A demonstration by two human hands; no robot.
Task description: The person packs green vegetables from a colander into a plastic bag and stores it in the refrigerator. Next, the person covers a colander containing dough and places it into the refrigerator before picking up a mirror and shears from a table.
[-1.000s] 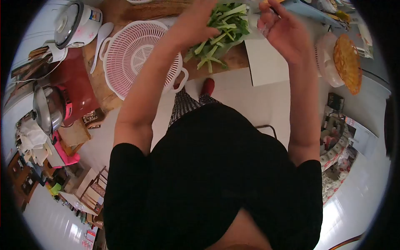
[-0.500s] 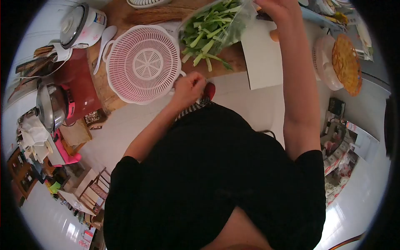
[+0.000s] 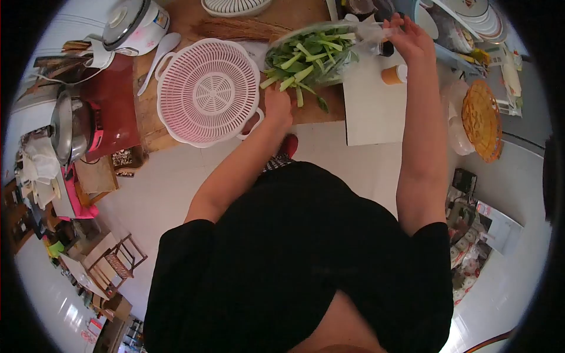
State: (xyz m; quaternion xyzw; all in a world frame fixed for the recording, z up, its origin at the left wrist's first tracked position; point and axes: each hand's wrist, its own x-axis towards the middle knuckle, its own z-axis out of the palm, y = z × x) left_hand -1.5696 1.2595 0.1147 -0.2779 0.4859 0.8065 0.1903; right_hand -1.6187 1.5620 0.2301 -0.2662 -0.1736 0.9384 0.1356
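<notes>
Cut leafy green vegetables (image 3: 303, 59) lie in a clear plastic bag (image 3: 346, 69), stems poking out of its mouth toward me. My left hand (image 3: 278, 107) is closed at the lower left stem ends, its fingertips partly hidden there. Just left of that hand stands a white-and-pink plastic colander (image 3: 203, 76) with nothing in it. At the gathered far end of the bag, my right hand (image 3: 414, 40) has its fingers apart, beside the thin plastic.
A white board (image 3: 372, 112) juts over the table edge, with a small brown-and-white container (image 3: 394, 75) on it. A white spoon (image 3: 160, 59) and a rice cooker (image 3: 132, 26) are at left. An orange woven basket (image 3: 482, 120) stands at right.
The bag of greens has come down onto the table from my right hand's lift, and that hand's fingers have spread. My left hand has moved up from beside the colander to the stems.
</notes>
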